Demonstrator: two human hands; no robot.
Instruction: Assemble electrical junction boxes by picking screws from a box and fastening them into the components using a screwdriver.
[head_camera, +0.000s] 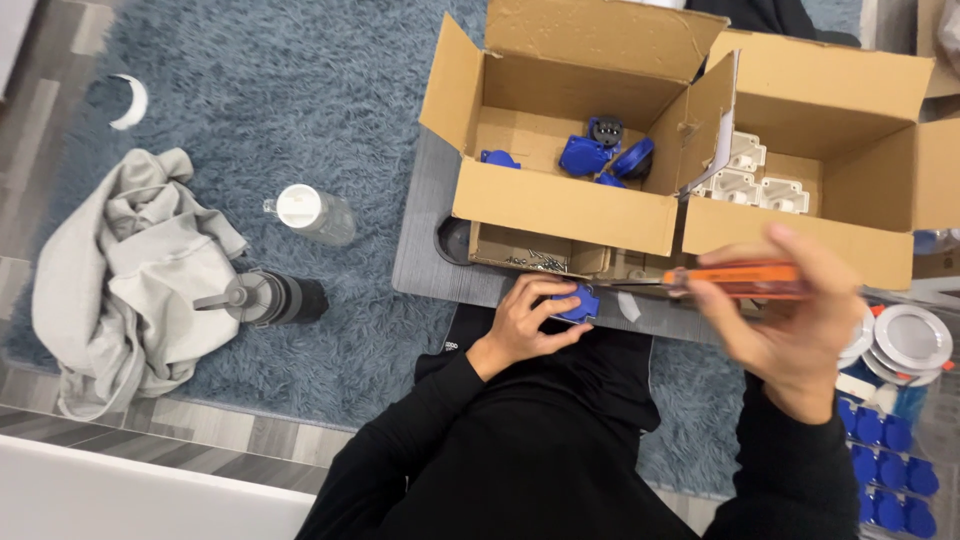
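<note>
My left hand (530, 318) grips a small blue plastic part (577, 302) against the grey board (425, 250) just in front of me. My right hand (790, 310) holds an orange-handled screwdriver (735, 280) level, its thin shaft pointing left toward the blue part. Behind them stands an open cardboard box (560, 205) with more blue parts (598, 155) inside. A second open cardboard box (800, 235) to its right holds white plastic parts (750, 175).
A shallow cardboard tray of small screws (540, 262) sits before the left box. On the blue shag rug lie a clear bottle (312, 213), a dark bottle (268, 297) and a grey garment (130, 280). Blue parts (885, 460) and round white discs (905, 340) sit at right.
</note>
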